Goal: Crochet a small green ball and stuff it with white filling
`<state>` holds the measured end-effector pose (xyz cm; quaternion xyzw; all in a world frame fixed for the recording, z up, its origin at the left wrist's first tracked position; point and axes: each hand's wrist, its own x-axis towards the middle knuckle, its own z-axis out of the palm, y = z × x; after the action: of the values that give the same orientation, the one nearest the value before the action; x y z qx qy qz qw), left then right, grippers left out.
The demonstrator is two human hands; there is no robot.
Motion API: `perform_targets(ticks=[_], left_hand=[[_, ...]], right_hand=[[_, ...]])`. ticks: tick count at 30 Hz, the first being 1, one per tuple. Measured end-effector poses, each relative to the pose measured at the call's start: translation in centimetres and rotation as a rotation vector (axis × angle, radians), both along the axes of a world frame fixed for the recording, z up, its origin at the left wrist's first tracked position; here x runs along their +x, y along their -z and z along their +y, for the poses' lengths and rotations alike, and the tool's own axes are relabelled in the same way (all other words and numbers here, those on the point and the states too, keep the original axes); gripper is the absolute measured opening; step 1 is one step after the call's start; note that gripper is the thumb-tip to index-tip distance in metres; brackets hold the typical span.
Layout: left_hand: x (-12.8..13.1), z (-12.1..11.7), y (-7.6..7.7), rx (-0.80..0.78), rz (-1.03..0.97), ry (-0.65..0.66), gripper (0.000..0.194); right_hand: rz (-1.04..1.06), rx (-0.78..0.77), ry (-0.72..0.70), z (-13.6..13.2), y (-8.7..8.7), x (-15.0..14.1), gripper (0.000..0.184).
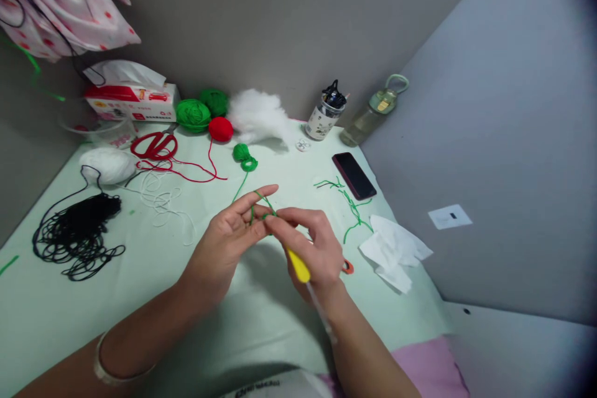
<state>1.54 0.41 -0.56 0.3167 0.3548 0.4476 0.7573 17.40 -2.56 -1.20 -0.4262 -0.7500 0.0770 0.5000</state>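
Single head-worn view; forward and downward; close above the table (56, 317)

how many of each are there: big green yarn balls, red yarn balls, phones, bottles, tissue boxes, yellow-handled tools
Big green yarn balls: 2
Red yarn ball: 1
Phone: 1
Bottle: 1
Tissue box: 1
Yellow-handled tool, held in the right hand: 1
Total: 7
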Motion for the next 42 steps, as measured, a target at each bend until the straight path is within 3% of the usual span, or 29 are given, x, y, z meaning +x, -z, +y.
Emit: perform_targets(ticks=[3,7,9,14,17,22,28,35,39,42], left_hand=[[-0.1,0.5,0.0,-0.121,-0.104,0.106,0.037],[-0.5,0.9,-0.2,-0.104,-0.115,0.077,0.032],[-0.4,0.6,-0.3,-0.023,-0.018,0.040,0.031],[-0.1,-0.2,-0.2,0.157,0.172,0.032,0.036],[-0.2,-0.2,-0.3,0.153,0.174,0.070,0.034],[-0.4,-0.1,-0.5,0.142,0.190,0.021,0.030],[-0.7,0.0,-0.4,0.176,0.215,0.007,0.028],[-0.4,-0.2,-0.8,0.284,0.433,-0.104,0.029],[-0.1,-0.2,-0.7,0.100,0.146,-0.026,0.043],[-0.2,0.2,-0.6,-0.084,-0.065,0.105,0.042]], right_hand=[[0.020,0.019,-0.001,0.2,-0.2,0.4,0.038],[0.568,-0.235,-0.124,1.2,-0.5,0.8,0.021],[0.710,-0.351,-0.198,1.4,-0.4,0.6,0.017],[0.647,-0.368,-0.140,1.3,-0.2,0.1,0.013],[0.753,-0.439,-0.137,1.4,-0.2,0.2,0.015],[0.861,-0.506,-0.179,2.0,-0.5,0.4,0.020],[0.750,-0.420,-0.176,1.4,-0.8,0.3,0.020],[0.241,-0.070,-0.072,0.3,-0.2,0.2,0.025],[-0.112,0.098,0.012,0.0,0.1,0.3,0.036],[-0.053,0.090,0.040,0.1,-0.2,0.4,0.036]])
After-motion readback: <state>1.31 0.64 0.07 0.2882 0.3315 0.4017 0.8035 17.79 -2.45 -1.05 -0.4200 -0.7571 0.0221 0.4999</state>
